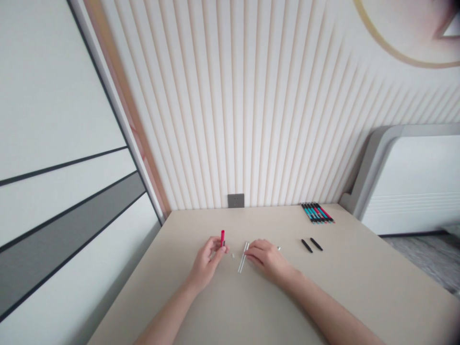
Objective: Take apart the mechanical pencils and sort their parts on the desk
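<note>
My left hand [209, 260] is closed around a red pen barrel [223, 236], which stands upright with its upper end showing above the fingers. A small dark clip shows near the thumb. Two thin white pen refills [242, 261] lie side by side on the table between my hands. My right hand [268, 258] has its fingertips together at the upper part of these refills, pinching at one of them; the exact contact is partly hidden. A tiny whitish piece [233, 255] lies between the left hand and the refills. Just beyond the right hand sits another small shiny piece [279, 248].
Two black pen parts [312, 245] lie to the right on the beige table [201, 311]. A row of several blue, red and black pens [317, 212] lies at the back right. A dark wall socket [236, 200] sits behind the table, and a headboard [417, 182] stands at right.
</note>
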Available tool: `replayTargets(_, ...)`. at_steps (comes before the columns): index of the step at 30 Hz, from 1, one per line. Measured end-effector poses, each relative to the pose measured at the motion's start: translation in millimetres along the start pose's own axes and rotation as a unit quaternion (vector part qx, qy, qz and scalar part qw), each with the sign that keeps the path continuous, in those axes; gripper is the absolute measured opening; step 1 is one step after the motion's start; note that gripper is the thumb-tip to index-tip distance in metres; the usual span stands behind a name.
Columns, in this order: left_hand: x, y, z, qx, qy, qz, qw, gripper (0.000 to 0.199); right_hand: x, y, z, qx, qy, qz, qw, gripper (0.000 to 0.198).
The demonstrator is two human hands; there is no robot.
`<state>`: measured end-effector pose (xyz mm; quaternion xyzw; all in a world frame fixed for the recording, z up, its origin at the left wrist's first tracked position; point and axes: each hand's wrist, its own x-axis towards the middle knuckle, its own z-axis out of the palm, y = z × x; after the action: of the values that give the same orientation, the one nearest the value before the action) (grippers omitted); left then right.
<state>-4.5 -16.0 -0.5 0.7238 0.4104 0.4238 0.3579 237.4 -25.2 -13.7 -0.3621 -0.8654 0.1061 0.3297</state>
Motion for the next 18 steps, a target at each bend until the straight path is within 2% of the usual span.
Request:
replayTargets(3,0.8,-3.2,-3.8,0.052,0.023,0.013,0.998,0.019,0.2,5.5,0.1,-0.050,-0.066,-0.025,0.996,0.023)
replayTargets(6,1.3,-7.1,-8.0,0.175,-0.005,0.064,0.982,0.017,0.2,5.8,1.7,-0.064,-0.094,-0.026,0.993,0.024)
replayTargets(8,2.0,-9.8,-10.5,0.215,-0.015,0.090,0.972,0.018,0.2,4.5,2.4,-0.075,-0.101,-0.025,0.992,0.025)
replayTargets(18,6.4,-24.1,-19.3,0.247,-0.029,0.096,0.964,0.015,0.5,2.3,6.1,-0.105,-0.097,-0.029,0.989,0.024)
